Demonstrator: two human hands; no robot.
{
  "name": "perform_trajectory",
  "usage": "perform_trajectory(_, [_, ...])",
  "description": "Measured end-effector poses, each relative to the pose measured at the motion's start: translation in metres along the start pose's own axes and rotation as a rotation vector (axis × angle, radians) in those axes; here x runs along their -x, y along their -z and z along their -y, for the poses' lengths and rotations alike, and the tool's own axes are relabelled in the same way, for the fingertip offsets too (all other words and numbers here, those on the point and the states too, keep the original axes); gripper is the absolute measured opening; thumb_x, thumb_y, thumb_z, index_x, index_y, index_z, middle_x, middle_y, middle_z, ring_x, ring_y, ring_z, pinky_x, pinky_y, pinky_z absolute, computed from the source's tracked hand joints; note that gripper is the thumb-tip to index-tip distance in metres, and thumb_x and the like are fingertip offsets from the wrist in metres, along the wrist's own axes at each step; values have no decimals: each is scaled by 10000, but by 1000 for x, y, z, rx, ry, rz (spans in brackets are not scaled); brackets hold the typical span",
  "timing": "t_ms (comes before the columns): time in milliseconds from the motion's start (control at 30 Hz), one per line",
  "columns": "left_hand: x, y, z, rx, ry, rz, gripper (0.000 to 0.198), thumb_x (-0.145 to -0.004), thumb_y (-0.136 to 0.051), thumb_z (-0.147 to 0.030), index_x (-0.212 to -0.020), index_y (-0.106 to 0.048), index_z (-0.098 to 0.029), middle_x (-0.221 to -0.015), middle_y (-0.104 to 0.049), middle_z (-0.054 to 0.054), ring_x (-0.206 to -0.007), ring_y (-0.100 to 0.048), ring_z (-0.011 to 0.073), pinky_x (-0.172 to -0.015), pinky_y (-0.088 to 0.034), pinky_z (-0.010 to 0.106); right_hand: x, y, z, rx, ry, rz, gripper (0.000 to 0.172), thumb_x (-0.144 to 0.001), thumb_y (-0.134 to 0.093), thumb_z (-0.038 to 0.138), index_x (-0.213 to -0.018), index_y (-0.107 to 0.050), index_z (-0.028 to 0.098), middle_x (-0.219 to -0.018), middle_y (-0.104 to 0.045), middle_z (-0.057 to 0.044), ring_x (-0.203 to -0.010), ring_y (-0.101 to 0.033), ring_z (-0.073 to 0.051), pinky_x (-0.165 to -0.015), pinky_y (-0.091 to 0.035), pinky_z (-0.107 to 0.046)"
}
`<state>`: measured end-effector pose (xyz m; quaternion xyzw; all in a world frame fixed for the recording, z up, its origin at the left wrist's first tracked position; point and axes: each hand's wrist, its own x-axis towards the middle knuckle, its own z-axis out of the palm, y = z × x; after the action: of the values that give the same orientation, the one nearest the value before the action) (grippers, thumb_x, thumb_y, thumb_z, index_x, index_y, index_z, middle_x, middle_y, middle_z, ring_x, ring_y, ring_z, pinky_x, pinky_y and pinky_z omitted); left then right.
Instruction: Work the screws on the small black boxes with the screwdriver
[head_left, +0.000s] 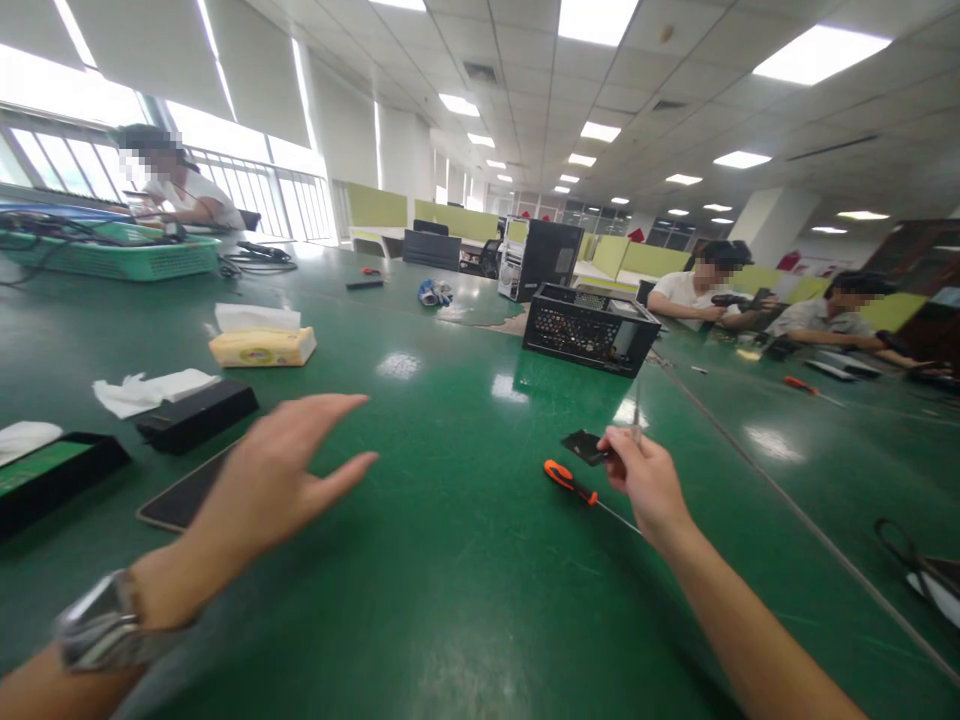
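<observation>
Right now my right hand (646, 485), right of centre in the frame, pinches a small dark flat piece (580, 447); a thin shaft (637, 412) rises behind the knuckles. Just beside lies an orange-handled screwdriver (559, 477) on the green table (450, 590). And lower left, my left hand (274, 480) spreads wide, gripping nothing, near a dark slab (180, 495).
</observation>
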<state>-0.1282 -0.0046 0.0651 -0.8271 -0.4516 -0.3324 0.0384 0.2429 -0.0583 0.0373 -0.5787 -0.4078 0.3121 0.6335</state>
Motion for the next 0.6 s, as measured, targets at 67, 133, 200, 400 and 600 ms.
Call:
perform_trajectory(67, [-7,-28,-51,93,-245,193,661,-828,-621,-441,-1398,-349,-245,-1346,-508,75,-1175,-529,268,-1010,-425,386,24,-21,9,10,-56,208,427,-708,-671,589,-671,-597,171,-502,-485,42,-419,-410,-68,-366,-297,-173])
perform_trajectory(133, [-11,-52,-97,177,-355,396,740,-777,-670,-411,-1412,-328,-246,-1285,-552,84,-1037,-614,271,-835,-517,344,47,-37,10,-17,-113,414,432,-721,-665,586,-648,-592,166,-483,-487,41,-405,-411,-64,-371,-292,-172])
perform_trajectory(200, [-14,-70,-127,236,-354,481,572,-767,-645,-298,-1301,-456,-217,-1135,-628,76,-907,-652,254,-722,-526,309,63,-43,8,-88,-128,525,437,-737,-652,590,-655,-602,163,-461,-471,45,-384,-389,-57,-361,-264,-170])
perform_trajectory(400, [-32,-76,-123,522,-222,363,227,-805,-510,-142,-952,-675,-193,-897,-686,37,-823,-640,184,-759,-510,289,50,-11,-4,-310,-13,299,376,-849,-563,519,-935,-674,170,-483,-441,67,-360,-290,-41,-348,-194,-178])
perform_trajectory(600, [-44,-37,-53,888,382,252,288,-846,-527,-293,-1064,-623,-131,-845,-682,40,-704,-655,176,-525,-499,235,29,20,-29,-169,-50,166,380,-810,-613,531,-823,-664,154,-471,-420,63,-387,-319,-52,-349,-227,-182])
